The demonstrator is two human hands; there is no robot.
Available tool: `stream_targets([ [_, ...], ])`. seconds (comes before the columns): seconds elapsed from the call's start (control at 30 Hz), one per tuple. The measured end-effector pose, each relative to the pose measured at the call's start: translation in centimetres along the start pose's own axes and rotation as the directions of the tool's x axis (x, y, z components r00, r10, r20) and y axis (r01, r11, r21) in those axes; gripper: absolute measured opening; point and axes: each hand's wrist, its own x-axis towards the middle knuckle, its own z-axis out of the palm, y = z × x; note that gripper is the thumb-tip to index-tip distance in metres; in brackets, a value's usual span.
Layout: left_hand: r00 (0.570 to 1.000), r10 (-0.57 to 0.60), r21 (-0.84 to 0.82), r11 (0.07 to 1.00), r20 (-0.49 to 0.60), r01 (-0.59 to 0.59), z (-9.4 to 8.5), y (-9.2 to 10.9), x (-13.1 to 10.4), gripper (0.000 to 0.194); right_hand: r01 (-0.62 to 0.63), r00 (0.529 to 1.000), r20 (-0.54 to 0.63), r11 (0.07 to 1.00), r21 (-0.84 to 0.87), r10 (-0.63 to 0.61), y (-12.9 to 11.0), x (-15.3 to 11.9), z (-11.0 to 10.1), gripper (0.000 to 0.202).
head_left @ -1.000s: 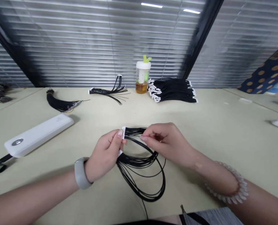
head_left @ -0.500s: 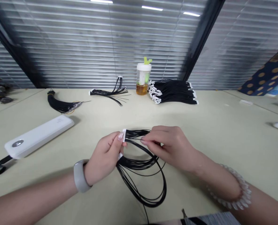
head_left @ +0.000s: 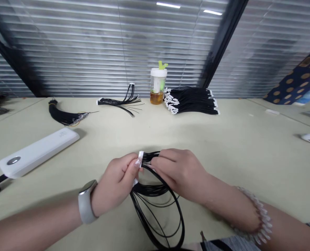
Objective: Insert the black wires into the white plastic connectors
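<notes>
So the black wire harness [head_left: 151, 190] sits at the near middle of the table [head_left: 223, 139], both hands on it. Left hand [head_left: 115, 184] has its upper white connector [head_left: 141, 159] pinched between thumb and fingers, with a lower white connector [head_left: 135, 182] poking out just below. Right hand [head_left: 182, 172] is curled closed on the wires just right of the upper connector; can't tell how many strands it's got, fingertips are mostly hidden.

My worry, tbh: those thin strands. Pull or push at an angle and one could bend or back out, and a loose left pinch would let the connector twist. The big loop could also snag the right wrist or cross strands.

Room-wise, the loop hangs right down by the grey fabric [head_left: 230, 243] at the near side, so it could catch there. The power bank [head_left: 39, 151] limits left elbow space a bit. Pale tabletop stretches right and far, up to the harness pile [head_left: 194, 101] and drink cup [head_left: 157, 85].
</notes>
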Motion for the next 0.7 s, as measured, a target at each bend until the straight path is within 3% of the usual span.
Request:
stream_targets([
  [0.1, 1.000, -0.021, -0.008, 1.000, -0.001, 0.021, 0.0, 0.2, 0.1, 0.037, -0.018, 1.000, 0.016, 1.000, -0.019, 0.019, 0.1, 0.2, 0.1, 0.026],
  [0.23, 0.983, -0.145, -0.085, 0.987, -0.109, 0.136, 0.1, -0.1, 0.9, 0.039, -0.167, 0.983, 0.072, 0.986, -0.026, 0.169, 0.4, 0.3, -0.5, 0.014],
  [0.37, 0.888, -0.386, -0.307, 0.901, -0.250, 0.305, 0.2, -1.2, 2.0, 0.041, -0.382, 0.921, 0.022, 0.914, -0.138, 0.388, 0.5, 0.4, -2.3, 0.019],
  [0.43, 0.828, -0.496, -0.431, 0.827, -0.262, 0.360, 0.2, -1.6, 2.4, 0.042, -0.446, 0.870, 0.160, 0.883, -0.148, 0.466, 0.2, 0.4, -3.0, 0.023],
  [0.5, 0.794, -0.546, -0.501, 0.782, -0.266, 0.370, 0.2, -1.8, 2.7, 0.042, -0.444, 0.813, 0.424, 0.896, 0.006, 0.400, -0.3, 0.4, -3.1, 0.033],
  [0.57, 0.791, -0.545, -0.521, 0.778, -0.278, 0.352, 0.2, -1.8, 2.8, 0.041, -0.431, 0.777, 0.591, 0.868, 0.245, 0.219, -0.8, 0.2, -2.6, 0.035],
  [0.63, 0.794, -0.534, -0.521, 0.784, -0.290, 0.338, 0.1, -1.8, 2.8, 0.040, -0.430, 0.783, 0.608, 0.821, 0.376, 0.132, -1.3, 0.1, -1.9, 0.028],
  [0.7, 0.788, -0.539, -0.515, 0.786, -0.298, 0.342, 0.1, -1.7, 2.8, 0.040, -0.447, 0.795, 0.590, 0.792, 0.416, 0.139, -1.5, -0.1, -1.4, 0.022],
])
